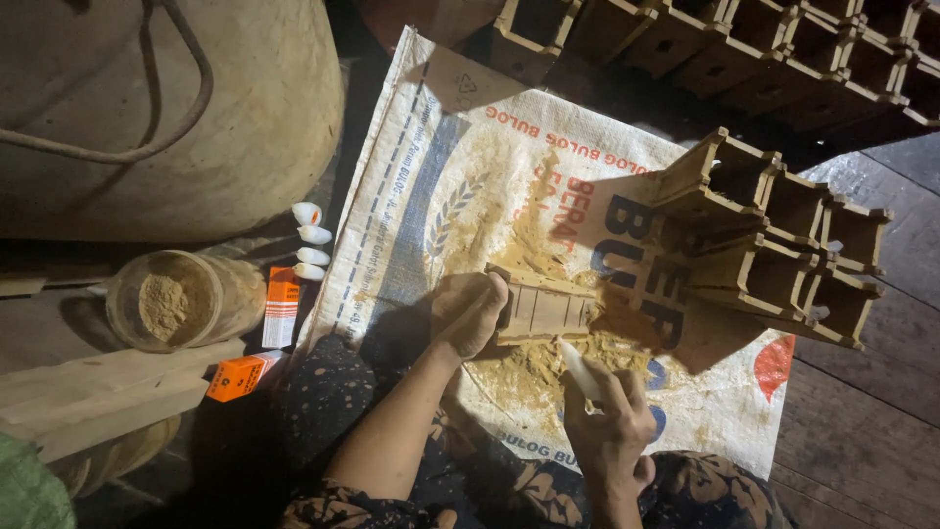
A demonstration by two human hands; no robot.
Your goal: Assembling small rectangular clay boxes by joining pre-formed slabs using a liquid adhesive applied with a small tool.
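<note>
My left hand (pixel 468 312) grips the left end of a small wooden box piece (pixel 544 306) lying over a heap of sawdust (pixel 534 364). My right hand (pixel 609 419) holds a small white tube (pixel 580 370), its tip pointing up at the lower edge of the wooden piece. Both sit on a white woven sack (pixel 431 167) spread on the floor. Just to the right stands a stack of open wooden box frames (pixel 774 250).
A clear jar of sawdust (pixel 176 299) lies at the left beside several white tubes (pixel 310 240) and orange cartons (pixel 281 306). A large burlap sack (pixel 166 108) fills the upper left. More wooden frames (pixel 764 44) line the top. Planks (pixel 98 387) lie lower left.
</note>
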